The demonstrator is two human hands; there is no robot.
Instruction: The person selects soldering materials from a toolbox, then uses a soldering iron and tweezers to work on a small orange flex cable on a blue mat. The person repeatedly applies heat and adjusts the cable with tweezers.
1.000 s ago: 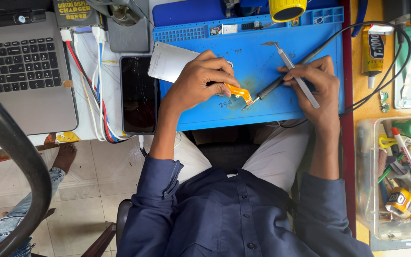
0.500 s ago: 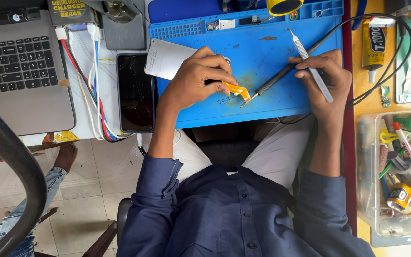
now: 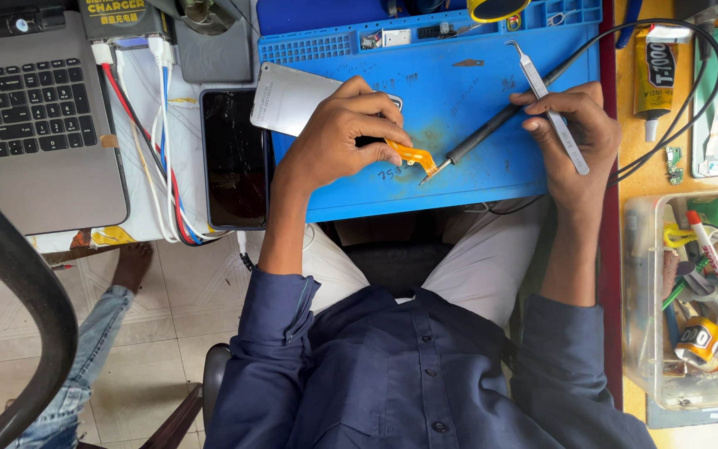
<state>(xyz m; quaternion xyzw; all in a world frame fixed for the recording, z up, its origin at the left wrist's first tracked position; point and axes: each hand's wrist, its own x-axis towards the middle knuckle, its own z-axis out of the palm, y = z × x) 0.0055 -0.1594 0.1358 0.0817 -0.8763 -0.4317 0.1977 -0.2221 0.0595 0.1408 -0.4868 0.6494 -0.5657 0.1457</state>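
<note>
Flex cable: orange strip, lying low over the blue mat near its front edge.
Left hand: your fingers pinch the cable's end, seemingly to steady it for the tip.
Right hand: closed around the soldering iron and tweezers together; the iron's tip meets the cable's free end.
Tabletop: phone and laptop sit left, away from the work.

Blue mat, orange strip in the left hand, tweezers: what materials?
Mat: likely silicone rubber, matte blue, moulded compartments along its top edge. Strip: looks like a thin flex cable, glossy orange film, bent where the left hand pinches it. Tweezers in the right hand: metal, brushed silver sheen, curved tip.
</note>
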